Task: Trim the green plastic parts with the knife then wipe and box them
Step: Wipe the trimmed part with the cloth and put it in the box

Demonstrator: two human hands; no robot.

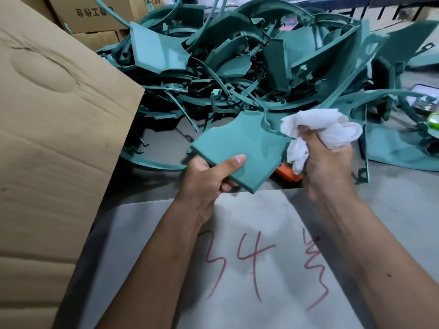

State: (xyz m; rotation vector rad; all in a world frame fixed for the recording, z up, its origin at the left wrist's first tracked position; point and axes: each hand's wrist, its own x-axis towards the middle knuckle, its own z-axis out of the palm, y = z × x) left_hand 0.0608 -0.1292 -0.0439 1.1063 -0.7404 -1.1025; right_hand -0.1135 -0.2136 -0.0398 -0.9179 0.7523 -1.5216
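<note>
**Q:** Teal-green plastic everywhere, so which piece is actually being handled?

**A:** One flat green panel [240, 143], matte and smooth, with rounded near corners and a scalloped, notched far edge. It's held up over the grey table [392, 193], just in front of the big pile of green parts [249, 58]. Its near-left corner is gripped by the left hand [209, 179], thumb laid on top and fingers curled underneath. A bunched white cloth [320, 129] is clenched in the right hand [325, 167] and pressed against the panel's right edge.

**Q:** Any boxes, and what's been put in them?

**A:** A large cardboard box [59, 138] is seen at the left, but only its outer wall and a flap are shown, so the contents can't be told. More cardboard cartons [95, 17] are stacked behind the pile.

**Q:** Can any writing be read?

**A:** Black printed characters are seen upside down on the far cartons, too unclear to be read. On the white sheet [249, 222] under the forearms, "34" and another character are scrawled in red marker. An orange object [287, 175] is partly hidden beneath the panel.
</note>
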